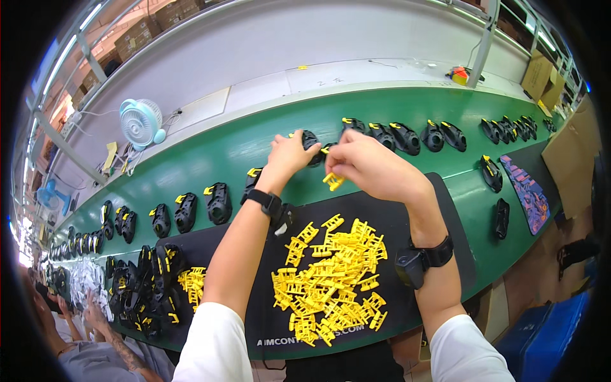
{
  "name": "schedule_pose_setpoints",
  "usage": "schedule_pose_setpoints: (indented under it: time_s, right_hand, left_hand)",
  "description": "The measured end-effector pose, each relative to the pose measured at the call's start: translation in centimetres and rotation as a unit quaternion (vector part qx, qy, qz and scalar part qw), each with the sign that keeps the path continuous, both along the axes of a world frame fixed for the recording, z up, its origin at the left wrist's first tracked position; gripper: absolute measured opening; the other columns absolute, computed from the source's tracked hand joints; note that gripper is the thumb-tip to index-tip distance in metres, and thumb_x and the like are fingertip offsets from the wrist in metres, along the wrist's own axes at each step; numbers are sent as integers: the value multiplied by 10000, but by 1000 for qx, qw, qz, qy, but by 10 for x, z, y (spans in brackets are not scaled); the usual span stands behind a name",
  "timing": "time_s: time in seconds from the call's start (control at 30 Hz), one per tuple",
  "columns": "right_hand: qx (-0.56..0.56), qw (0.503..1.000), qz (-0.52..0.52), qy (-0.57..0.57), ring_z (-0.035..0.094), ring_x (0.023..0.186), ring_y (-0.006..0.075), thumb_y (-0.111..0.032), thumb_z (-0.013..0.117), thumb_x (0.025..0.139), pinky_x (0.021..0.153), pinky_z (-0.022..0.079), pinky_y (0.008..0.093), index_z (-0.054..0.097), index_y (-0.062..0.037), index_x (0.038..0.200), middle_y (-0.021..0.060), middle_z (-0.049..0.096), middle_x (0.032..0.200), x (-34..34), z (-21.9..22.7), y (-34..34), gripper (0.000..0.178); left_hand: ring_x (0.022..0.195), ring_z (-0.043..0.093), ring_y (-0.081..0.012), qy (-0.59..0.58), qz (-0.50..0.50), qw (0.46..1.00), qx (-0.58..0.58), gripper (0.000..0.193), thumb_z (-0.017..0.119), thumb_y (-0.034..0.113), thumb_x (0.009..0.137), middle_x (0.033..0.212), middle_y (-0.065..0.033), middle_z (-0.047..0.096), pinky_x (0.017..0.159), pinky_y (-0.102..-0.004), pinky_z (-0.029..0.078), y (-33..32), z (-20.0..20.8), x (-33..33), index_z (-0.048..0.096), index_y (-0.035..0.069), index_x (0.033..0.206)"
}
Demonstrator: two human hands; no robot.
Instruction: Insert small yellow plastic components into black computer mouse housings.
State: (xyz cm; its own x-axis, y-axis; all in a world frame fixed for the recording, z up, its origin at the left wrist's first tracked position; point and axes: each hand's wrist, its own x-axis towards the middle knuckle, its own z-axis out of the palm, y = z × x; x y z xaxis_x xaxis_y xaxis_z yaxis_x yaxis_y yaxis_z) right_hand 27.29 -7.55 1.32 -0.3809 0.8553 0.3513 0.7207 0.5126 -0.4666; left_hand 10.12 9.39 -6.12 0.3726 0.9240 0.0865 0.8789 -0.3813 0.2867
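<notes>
My left hand (290,155) reaches over the green bench and grips a black mouse-shaped plastic shell (310,141), with its fingers and thumb on the shell's sides. Just to the right, my right hand (368,162) is closed in a pinch. A small yellow ladder-shaped plastic piece (333,181) hangs below its fingertips. Part of another black shell shows between the hands, mostly hidden by the right fingers. Nearer me, a heap of the same yellow pieces (331,280) lies on a black mat (261,325).
Rows of black shells with yellow parts (218,204) line the green bench (191,146) on both sides. More shells are piled at the left (143,286), near a co-worker's arm (108,331). A light-blue fan (141,122) stands behind. A patterned purple panel (526,194) lies at right.
</notes>
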Motion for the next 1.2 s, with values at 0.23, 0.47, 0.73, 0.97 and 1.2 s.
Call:
schedule_pose_setpoints:
  time_s: [0.23, 0.47, 0.73, 0.97, 1.2]
  right_hand:
    - [-38, 970, 0, 240, 623, 796, 80, -95, 653, 985, 691, 505, 268, 641, 16, 1006, 31, 654, 812, -6, 30, -11, 114]
    - [11, 901, 13, 433, 695, 816, 113, -24, 698, 917, 724, 550, 254, 646, 34, 1052, 67, 716, 896, -8, 39, -15, 155]
    - [4, 927, -38, 372, 715, 774, 129, -34, 745, 882, 674, 556, 263, 699, 7, 1006, 91, 746, 884, -47, 59, -41, 139]
    - [150, 929, -83, 327, 720, 736, 169, -7, 766, 839, 624, 552, 278, 714, -19, 960, 88, 737, 846, -60, 59, -46, 133]
    - [247, 917, -91, 300, 709, 711, 176, 5, 781, 814, 582, 532, 267, 756, -38, 951, 80, 724, 833, -64, 59, -47, 146]
  left_hand:
    - [1230, 545, -479, -134, 39, 990, -33, 698, 680, 449, 858, 1302, -335, 564, 990, -521, 514, 21, 1, -11, 519, 0, 1367]
    - [1228, 603, -300, -701, -168, 631, -288, 775, 573, 155, 927, 1342, -163, 554, 1012, -513, 515, -94, 63, -62, 190, 130, 1601]
    - [1341, 519, -272, -655, -312, 654, -213, 924, 707, 64, 887, 1411, -140, 508, 1107, -458, 454, -158, 105, -78, 156, 142, 1624]
    - [1325, 504, -247, -642, -341, 669, -155, 1012, 756, -42, 833, 1430, -140, 452, 1077, -434, 490, -171, 106, -69, 134, 174, 1601]
    - [1322, 509, -246, -633, -327, 687, -139, 1009, 757, -33, 842, 1424, -131, 458, 1048, -437, 515, -179, 111, -67, 116, 174, 1594]
